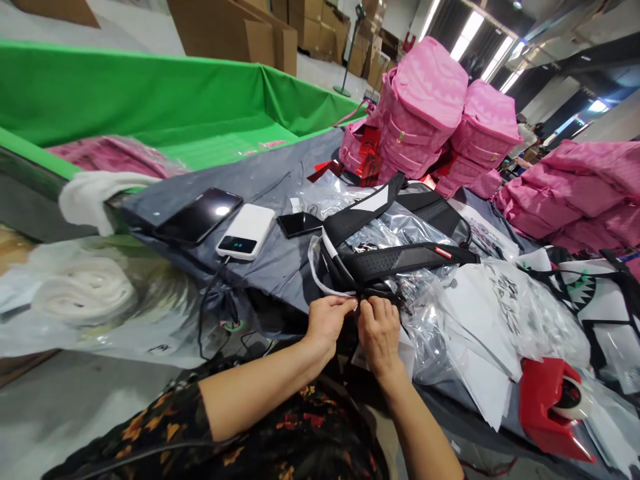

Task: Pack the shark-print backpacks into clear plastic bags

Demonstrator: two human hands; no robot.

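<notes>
A black backpack [380, 264] with padded shoulder straps and a white patch lies on the grey-covered table, straps facing up. Clear plastic film [400, 227] sits under and between the straps. At the bag's near edge, beside a pale curved trim [316, 270], my left hand [327, 323] is closed in a pinch. Just to its right, my right hand [380, 330] has its fingers curled on the same edge. The two sets of fingertips almost meet. What exact part of the edge they grip is hidden by the fingers.
Left of the bag lie a white power bank [246, 230] with a cable, a tablet [200, 215] and a phone [299, 224]. Pink backpacks [420, 107] stand behind. Plastic bags [535, 310] and a red tape dispenser [543, 400] are right. A green-lined bin [150, 87] borders the left.
</notes>
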